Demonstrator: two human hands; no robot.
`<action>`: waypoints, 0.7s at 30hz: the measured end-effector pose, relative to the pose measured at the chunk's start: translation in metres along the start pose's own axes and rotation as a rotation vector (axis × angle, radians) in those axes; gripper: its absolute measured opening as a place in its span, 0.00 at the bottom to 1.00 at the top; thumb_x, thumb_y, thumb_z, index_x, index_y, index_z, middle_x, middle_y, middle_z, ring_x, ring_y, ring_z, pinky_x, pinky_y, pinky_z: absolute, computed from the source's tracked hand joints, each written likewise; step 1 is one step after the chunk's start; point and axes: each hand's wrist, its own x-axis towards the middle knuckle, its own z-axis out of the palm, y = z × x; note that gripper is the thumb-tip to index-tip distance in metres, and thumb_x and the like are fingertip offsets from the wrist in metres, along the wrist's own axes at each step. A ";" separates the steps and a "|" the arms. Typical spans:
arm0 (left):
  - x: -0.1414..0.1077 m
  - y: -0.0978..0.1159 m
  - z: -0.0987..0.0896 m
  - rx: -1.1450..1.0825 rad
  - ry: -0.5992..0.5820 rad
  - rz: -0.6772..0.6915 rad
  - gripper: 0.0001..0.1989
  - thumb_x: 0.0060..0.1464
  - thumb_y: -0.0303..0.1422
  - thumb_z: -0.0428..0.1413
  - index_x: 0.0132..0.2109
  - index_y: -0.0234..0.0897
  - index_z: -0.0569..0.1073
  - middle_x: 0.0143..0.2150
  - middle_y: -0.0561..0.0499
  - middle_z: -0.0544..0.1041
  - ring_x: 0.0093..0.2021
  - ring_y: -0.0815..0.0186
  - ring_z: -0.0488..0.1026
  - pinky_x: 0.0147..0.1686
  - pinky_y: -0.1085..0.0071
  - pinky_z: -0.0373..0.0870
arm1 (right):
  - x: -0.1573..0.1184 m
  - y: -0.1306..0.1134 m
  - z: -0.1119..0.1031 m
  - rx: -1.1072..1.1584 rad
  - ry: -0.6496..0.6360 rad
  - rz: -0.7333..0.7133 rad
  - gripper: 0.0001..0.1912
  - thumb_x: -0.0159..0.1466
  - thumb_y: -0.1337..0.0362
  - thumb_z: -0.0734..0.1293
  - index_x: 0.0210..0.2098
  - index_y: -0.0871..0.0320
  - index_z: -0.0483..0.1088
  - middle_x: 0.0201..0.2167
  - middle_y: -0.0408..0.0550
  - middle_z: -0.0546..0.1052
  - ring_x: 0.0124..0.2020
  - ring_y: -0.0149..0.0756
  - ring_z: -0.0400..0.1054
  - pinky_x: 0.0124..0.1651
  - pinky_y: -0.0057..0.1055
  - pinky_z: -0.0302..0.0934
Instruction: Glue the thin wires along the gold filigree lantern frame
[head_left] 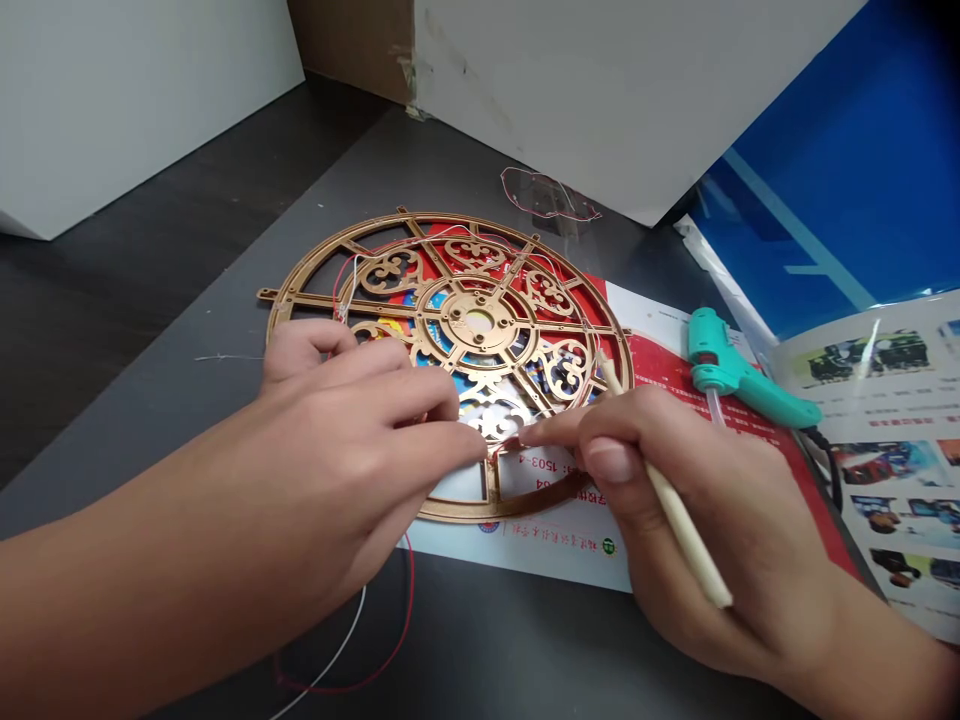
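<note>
A round gold openwork frame (480,322) lies on a red and white printed sheet. Red and white wires run round its inner rings. My left hand (360,430) rests over the frame's left and lower part, fingers bent, one fingertip at the lower spoke near a short red wire (510,443). What its other fingers hold, if anything, is hidden. My right hand (675,480) closes on a thin cream-coloured stick (686,535), which slants between thumb and palm. Its index fingertip touches the frame's lower part beside the red wire.
To the right, a teal glue gun (742,370) lies on the sheet beside an open printed booklet (892,450). Loose wire and a clear piece (551,195) lie behind the frame. Red and white wires (409,600) loop over the front of the dark table (487,620). White boxes stand behind.
</note>
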 end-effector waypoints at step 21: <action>-0.003 -0.002 0.001 0.044 -0.026 -0.026 0.12 0.82 0.35 0.56 0.54 0.56 0.85 0.43 0.53 0.86 0.47 0.54 0.81 0.59 0.46 0.70 | 0.004 0.006 0.003 -0.048 -0.195 -0.134 0.08 0.78 0.73 0.68 0.48 0.52 0.76 0.41 0.51 0.91 0.37 0.46 0.80 0.39 0.46 0.71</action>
